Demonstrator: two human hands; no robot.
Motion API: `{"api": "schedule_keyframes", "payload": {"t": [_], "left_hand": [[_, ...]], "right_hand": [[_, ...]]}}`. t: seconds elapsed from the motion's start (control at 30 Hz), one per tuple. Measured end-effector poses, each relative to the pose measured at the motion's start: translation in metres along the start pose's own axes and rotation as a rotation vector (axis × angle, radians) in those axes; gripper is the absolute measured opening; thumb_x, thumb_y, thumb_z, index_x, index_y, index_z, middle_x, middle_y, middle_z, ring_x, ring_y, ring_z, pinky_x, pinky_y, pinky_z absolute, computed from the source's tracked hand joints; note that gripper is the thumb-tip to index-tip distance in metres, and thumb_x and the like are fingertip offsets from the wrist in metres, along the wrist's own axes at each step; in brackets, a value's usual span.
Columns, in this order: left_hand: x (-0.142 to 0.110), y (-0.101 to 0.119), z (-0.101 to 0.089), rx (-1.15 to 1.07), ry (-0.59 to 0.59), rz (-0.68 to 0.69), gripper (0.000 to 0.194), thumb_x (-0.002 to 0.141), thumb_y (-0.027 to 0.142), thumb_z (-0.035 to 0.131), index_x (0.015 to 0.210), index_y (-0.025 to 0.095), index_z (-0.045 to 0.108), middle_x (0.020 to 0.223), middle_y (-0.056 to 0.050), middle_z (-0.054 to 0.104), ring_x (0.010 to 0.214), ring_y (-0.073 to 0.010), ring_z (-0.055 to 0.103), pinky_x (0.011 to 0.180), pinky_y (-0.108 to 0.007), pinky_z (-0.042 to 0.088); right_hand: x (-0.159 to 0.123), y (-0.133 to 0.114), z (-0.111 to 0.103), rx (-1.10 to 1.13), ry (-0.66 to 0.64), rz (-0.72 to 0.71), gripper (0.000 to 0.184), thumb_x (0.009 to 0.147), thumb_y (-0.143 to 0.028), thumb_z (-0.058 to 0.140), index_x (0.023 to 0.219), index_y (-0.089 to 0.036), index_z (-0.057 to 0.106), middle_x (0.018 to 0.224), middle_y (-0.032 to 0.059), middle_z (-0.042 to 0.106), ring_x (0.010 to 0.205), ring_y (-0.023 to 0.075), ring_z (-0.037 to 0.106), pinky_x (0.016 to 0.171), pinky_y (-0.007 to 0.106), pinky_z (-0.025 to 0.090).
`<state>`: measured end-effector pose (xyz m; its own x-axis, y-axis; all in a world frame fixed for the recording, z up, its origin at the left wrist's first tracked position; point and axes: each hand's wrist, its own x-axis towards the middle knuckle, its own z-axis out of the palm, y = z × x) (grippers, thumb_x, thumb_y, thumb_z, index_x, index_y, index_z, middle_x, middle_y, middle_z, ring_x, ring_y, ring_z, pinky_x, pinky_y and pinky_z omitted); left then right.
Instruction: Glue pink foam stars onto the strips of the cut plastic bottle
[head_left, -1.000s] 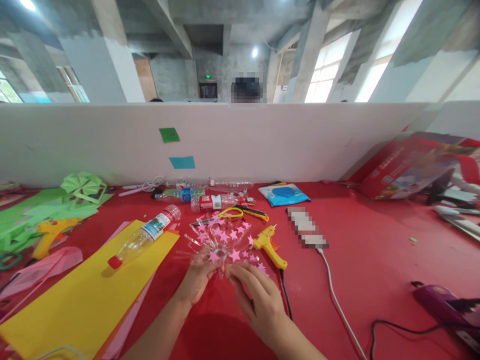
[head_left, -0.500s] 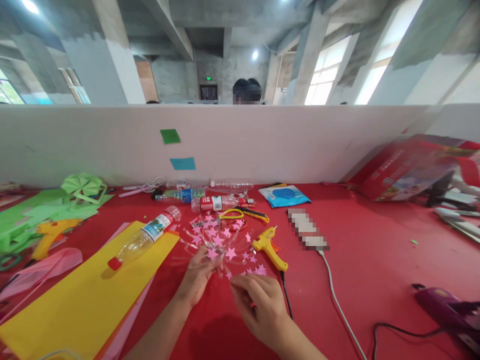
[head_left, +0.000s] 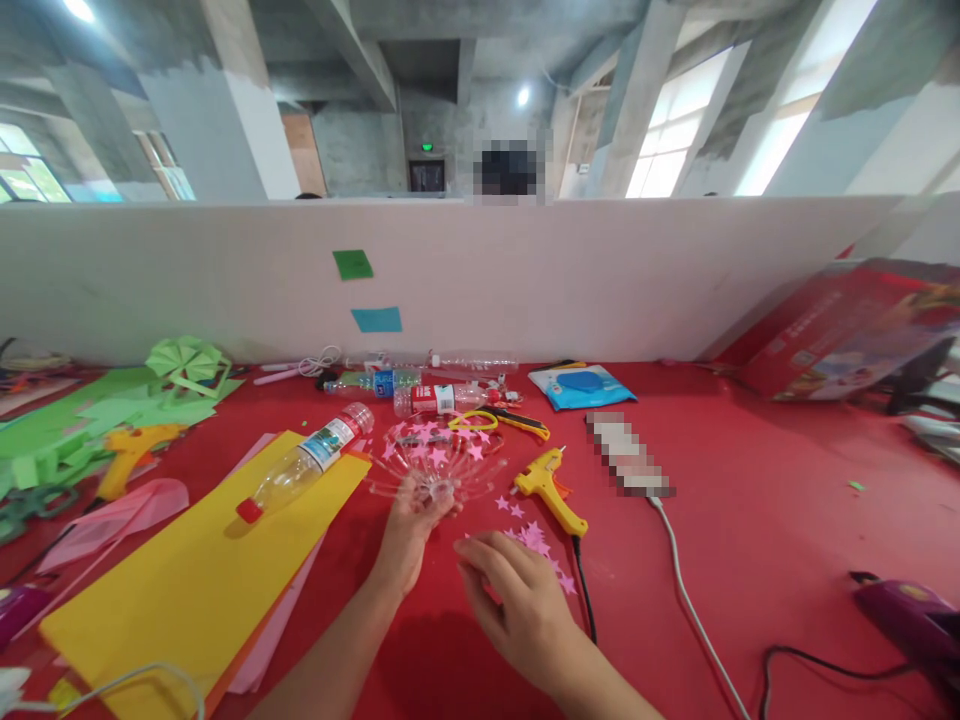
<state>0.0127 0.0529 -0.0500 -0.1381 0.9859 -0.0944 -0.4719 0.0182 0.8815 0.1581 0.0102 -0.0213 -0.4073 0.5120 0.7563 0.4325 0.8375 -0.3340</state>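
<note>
My left hand [head_left: 407,535] is closed around the neck of a cut clear plastic bottle [head_left: 438,489]. Its thin strips fan outward like a flower, and pink stars [head_left: 438,457] sit on the strips toward the far side. To the right, my right hand [head_left: 517,595] hovers over the red table with thumb and fingers curled together; whatever is between the fingertips is hidden or too small to name. Loose pink paper stars [head_left: 534,540] lie just beyond and beside it. A yellow hot glue gun [head_left: 551,488] rests farther right on its side.
Yellow paper [head_left: 187,570] bears a clear bottle with a red cap [head_left: 296,475]. More bottles [head_left: 439,400], a yellow-handled cutter [head_left: 521,422] and a wipes pack [head_left: 581,385] lie toward the white partition [head_left: 600,280]. A white cable [head_left: 686,590] crosses the right side of the table.
The cut bottle has turned in my left hand, so the stars now face away and its neck shows. My right hand stays curled close by. The view has shifted slightly.
</note>
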Motion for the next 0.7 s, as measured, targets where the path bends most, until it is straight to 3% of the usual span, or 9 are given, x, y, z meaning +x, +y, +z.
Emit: {"api": "schedule_keyframes", "payload": {"t": [0.13,0.27,0.53,0.7], "left_hand": [[0.001,-0.006,-0.002,0.008,-0.01,0.017,0.038,0.06,0.025,0.08,0.088,0.02,0.056,0.078,0.002,0.068,0.067,-0.0109,0.063,0.07,-0.024,0.047],[0.0,-0.009,-0.003,0.042,-0.03,0.014,0.033,0.063,0.027,0.078,0.091,0.019,0.061,0.082,0.001,0.069,0.072,-0.0122,0.063,0.074,-0.025,0.048],[-0.003,-0.007,-0.002,0.163,-0.039,0.048,0.029,0.065,0.032,0.076,0.085,0.018,0.063,0.078,-0.001,0.07,0.072,-0.0155,0.065,0.074,-0.027,0.048],[-0.002,-0.009,-0.001,0.176,-0.03,0.026,0.026,0.062,0.031,0.077,0.08,0.017,0.063,0.075,0.0,0.069,0.068,-0.0139,0.063,0.071,-0.025,0.048]], "right_hand": [[-0.002,0.0,0.01,-0.049,-0.12,-0.025,0.024,0.095,-0.013,0.038,0.112,-0.015,0.054,0.079,0.0065,0.062,0.063,0.0157,0.057,0.052,0.025,0.043],[-0.002,-0.001,0.013,-0.061,-0.177,-0.055,0.024,0.095,-0.012,0.036,0.096,-0.015,0.059,0.074,0.005,0.06,0.058,0.015,0.054,0.049,0.026,0.04],[0.001,-0.004,0.003,-0.094,-0.044,-0.091,0.029,0.093,-0.009,0.037,0.073,-0.017,0.056,0.062,0.0029,0.057,0.05,0.0137,0.047,0.045,0.027,0.033],[0.0,0.0,-0.001,-0.112,0.067,-0.095,0.019,0.09,-0.006,0.042,0.085,-0.014,0.059,0.058,0.0011,0.056,0.046,0.0124,0.045,0.042,0.027,0.031]]}}
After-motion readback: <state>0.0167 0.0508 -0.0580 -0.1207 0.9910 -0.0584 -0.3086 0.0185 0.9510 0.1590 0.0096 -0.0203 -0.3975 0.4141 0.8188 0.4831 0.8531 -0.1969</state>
